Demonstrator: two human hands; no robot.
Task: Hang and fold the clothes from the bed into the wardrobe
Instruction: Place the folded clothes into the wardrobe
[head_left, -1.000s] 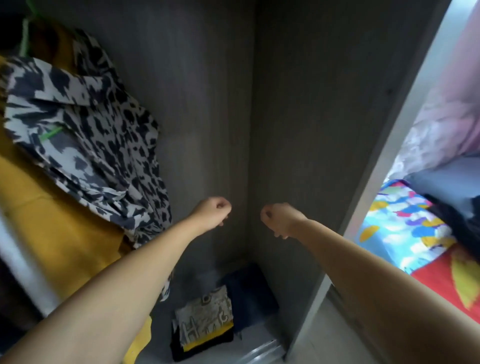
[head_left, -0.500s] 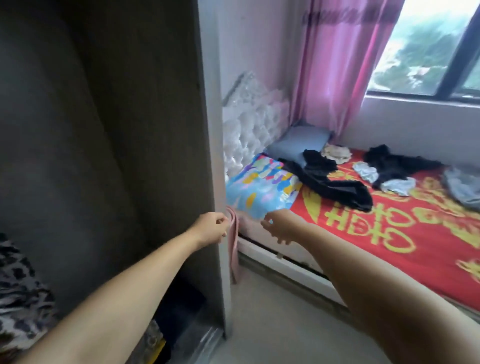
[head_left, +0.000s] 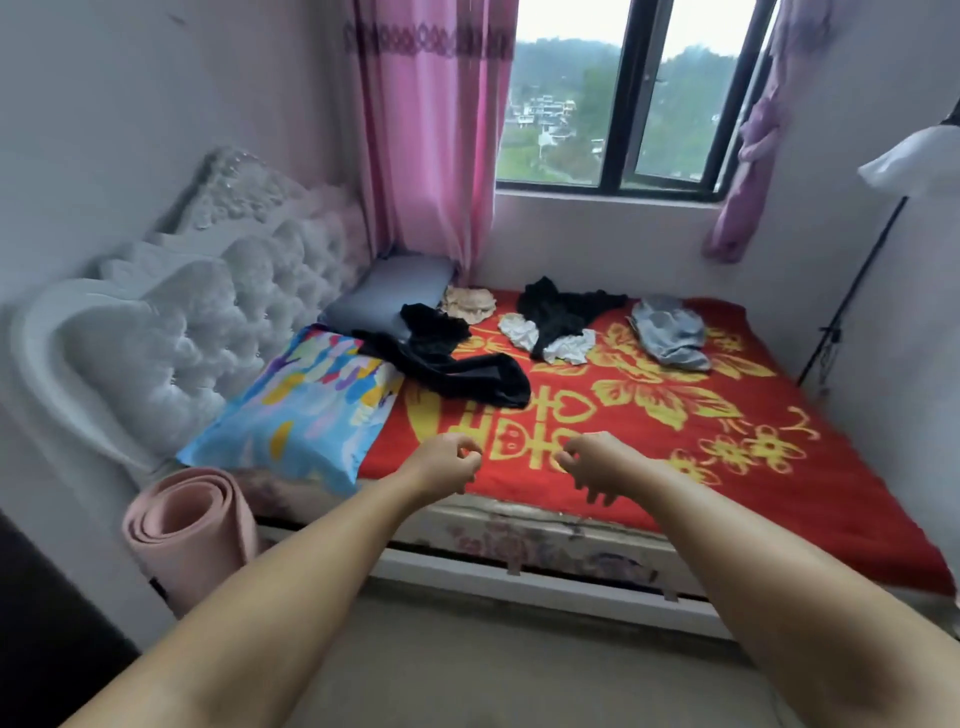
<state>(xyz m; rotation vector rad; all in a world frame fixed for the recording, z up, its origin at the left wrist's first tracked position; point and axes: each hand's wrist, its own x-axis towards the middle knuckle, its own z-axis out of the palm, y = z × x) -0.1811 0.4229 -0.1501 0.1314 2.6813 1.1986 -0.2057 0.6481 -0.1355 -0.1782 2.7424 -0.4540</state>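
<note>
Bed (head_left: 649, 415) holds five garments, two pillows.

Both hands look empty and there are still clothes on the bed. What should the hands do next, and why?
Probably reach forward for the long black garment. Both the left hand and the right hand hover with loosely curled fingers and hold nothing, over the near edge of the red blanket. That garment lies closest to them, beside the colourful pillow; the other clothes lie farther back, toward the window.
</note>
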